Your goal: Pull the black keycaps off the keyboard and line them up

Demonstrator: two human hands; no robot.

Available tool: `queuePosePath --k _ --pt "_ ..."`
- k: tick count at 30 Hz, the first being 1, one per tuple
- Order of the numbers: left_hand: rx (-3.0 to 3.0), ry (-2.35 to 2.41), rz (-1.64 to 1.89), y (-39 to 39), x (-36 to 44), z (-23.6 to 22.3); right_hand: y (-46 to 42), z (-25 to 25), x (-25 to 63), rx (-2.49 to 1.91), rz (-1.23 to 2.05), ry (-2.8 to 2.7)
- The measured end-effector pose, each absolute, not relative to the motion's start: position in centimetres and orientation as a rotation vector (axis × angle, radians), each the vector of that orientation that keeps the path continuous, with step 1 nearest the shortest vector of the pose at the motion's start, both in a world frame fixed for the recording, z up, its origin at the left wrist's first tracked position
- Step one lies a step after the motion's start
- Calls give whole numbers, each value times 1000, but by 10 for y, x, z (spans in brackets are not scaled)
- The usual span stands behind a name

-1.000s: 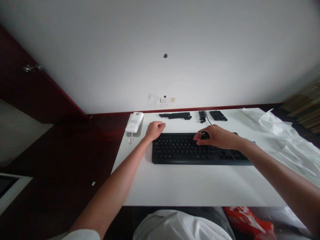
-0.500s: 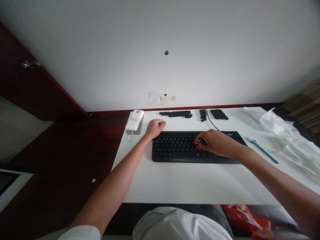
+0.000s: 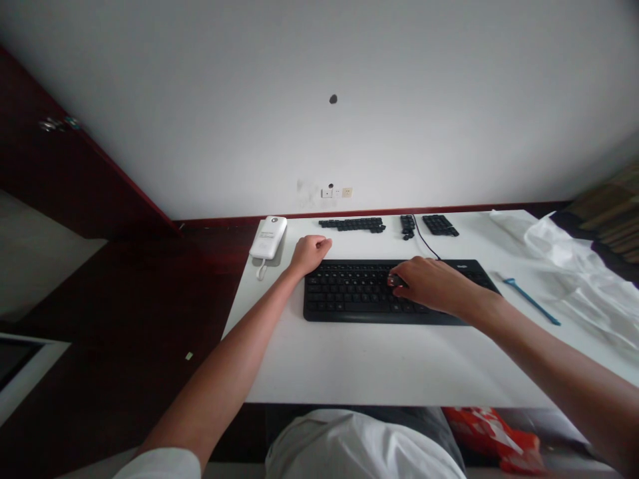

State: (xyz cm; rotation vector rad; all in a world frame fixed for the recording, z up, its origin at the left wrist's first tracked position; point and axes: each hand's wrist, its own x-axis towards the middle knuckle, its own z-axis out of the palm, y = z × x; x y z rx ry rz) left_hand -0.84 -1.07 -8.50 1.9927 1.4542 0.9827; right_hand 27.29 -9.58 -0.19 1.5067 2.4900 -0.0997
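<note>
A black keyboard (image 3: 349,307) lies flat on the white table. My left hand (image 3: 310,253) is closed in a fist at its back left corner; the inside of the fist is hidden. Over the right part of the keys, my right hand (image 3: 424,281) has its fingers curled down and closed. Whatever sits between those fingertips is too small and covered to make out. Behind the keyboard lie loose black keycaps in groups: a long group (image 3: 353,225), a narrow one (image 3: 407,226) and a block (image 3: 440,225).
A white power bank (image 3: 269,238) with a strap rests at the table's back left. To the right are a thin blue tool (image 3: 532,301) and a crumpled white plastic sheet (image 3: 564,249). The keyboard's cable (image 3: 424,241) runs backward. A red bag (image 3: 492,432) is below the front edge.
The view has shifted slightly. Both hands keep nearly the same places, the left in a fist and the right with fingers curled over the keys.
</note>
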Motion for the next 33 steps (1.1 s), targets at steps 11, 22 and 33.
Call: queuePosePath --k 11,22,33 --pt "1996 1453 970 -11 -8 -84 -90 -14 290 1566 -318 2591" --pt "1986 1442 976 -10 -9 -86 -93 9 288 2137 -467 2849" --pt "1979 1464 967 -11 -7 -83 -95 -25 257 2071 -2934 2415"
